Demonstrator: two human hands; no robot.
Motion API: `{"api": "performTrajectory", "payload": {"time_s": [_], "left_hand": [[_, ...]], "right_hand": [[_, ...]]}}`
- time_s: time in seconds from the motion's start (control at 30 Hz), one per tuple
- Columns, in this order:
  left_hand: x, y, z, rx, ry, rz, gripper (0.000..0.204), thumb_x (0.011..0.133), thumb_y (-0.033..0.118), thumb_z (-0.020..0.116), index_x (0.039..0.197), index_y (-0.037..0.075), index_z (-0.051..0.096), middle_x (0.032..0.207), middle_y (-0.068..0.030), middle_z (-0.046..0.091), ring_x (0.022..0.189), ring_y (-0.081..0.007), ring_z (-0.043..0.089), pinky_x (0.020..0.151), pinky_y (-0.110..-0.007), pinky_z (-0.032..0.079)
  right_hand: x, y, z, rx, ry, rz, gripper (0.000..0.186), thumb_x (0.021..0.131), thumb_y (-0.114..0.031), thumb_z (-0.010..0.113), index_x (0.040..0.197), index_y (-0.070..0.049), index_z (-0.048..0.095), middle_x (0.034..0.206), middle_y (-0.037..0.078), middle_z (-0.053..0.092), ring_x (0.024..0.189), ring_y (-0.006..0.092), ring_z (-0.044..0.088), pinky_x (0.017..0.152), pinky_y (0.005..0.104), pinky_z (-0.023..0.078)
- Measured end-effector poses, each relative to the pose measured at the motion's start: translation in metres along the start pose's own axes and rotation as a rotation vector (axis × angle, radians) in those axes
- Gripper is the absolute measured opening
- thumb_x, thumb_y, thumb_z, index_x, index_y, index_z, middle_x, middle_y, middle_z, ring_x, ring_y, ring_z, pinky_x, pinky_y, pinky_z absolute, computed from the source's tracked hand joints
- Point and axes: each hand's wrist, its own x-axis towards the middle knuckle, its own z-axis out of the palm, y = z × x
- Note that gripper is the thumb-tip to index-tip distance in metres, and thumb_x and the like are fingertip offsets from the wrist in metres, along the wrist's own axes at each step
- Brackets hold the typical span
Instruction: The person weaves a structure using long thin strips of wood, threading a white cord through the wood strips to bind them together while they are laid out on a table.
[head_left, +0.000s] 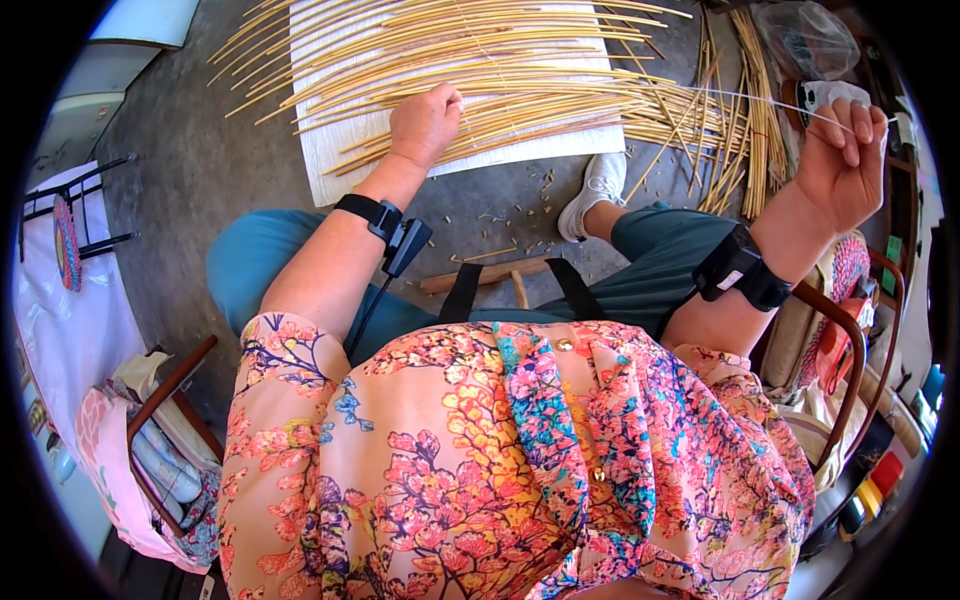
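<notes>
Long yellow-brown reed stalks (430, 78) lie side by side across a white sheet (330, 172), with thin lines of thread crossing them. My left hand (428, 122) is closed in a fist over the stalks nearest me. Its fingertips face away, so what it pinches is hidden. Out to the right, my right hand (848, 170) is raised with curled fingers gripping a thin white string (755, 97). That string stretches nearly straight from the fingers toward the right part of the stalks.
A bundle of loose stalks (760, 130) lies beyond my shoe (598, 190). Cut bits litter the grey floor, with a wooden stick frame (485, 277) between my legs. Bags crowd a chair (850, 350) at right; another chair (160, 400) stands left. A clear plastic bag (810, 40) sits far right.
</notes>
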Motion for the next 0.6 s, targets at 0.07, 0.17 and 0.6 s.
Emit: {"api": "performTrajectory", "payload": {"time_s": [0.07, 0.17, 0.6], "left_hand": [[0.0, 0.0, 0.0, -0.011, 0.002, -0.004, 0.012, 0.08, 0.025, 0.06, 0.082, 0.013, 0.063, 0.07, -0.0074, 0.065, 0.065, -0.028, 0.062, 0.057, -0.038, 0.048], [0.0, 0.001, -0.001, -0.003, 0.011, 0.02, 0.012, 0.08, 0.024, 0.06, 0.082, 0.013, 0.063, 0.071, -0.0073, 0.065, 0.065, -0.028, 0.062, 0.057, -0.038, 0.048], [0.0, 0.004, -0.007, -0.032, -0.044, -0.056, 0.018, 0.082, 0.031, 0.056, 0.082, 0.014, 0.063, 0.067, -0.0084, 0.064, 0.064, -0.0288, 0.061, 0.057, -0.038, 0.047]], "right_hand": [[-0.003, 0.001, 0.013, -0.033, -0.044, -0.014, 0.007, 0.087, -0.003, 0.05, 0.092, 0.001, 0.053, 0.075, 0.004, 0.047, 0.059, 0.009, 0.039, 0.06, 0.0261, 0.034], [-0.004, 0.0, 0.022, 0.01, -0.107, 0.008, 0.007, 0.087, -0.003, 0.05, 0.091, 0.001, 0.053, 0.075, 0.004, 0.047, 0.058, 0.0092, 0.04, 0.061, 0.0263, 0.035], [0.003, 0.013, 0.015, 0.18, -0.157, 0.166, 0.008, 0.087, -0.002, 0.049, 0.094, 0.0, 0.048, 0.075, 0.004, 0.047, 0.059, 0.0088, 0.039, 0.062, 0.0251, 0.035]]}}
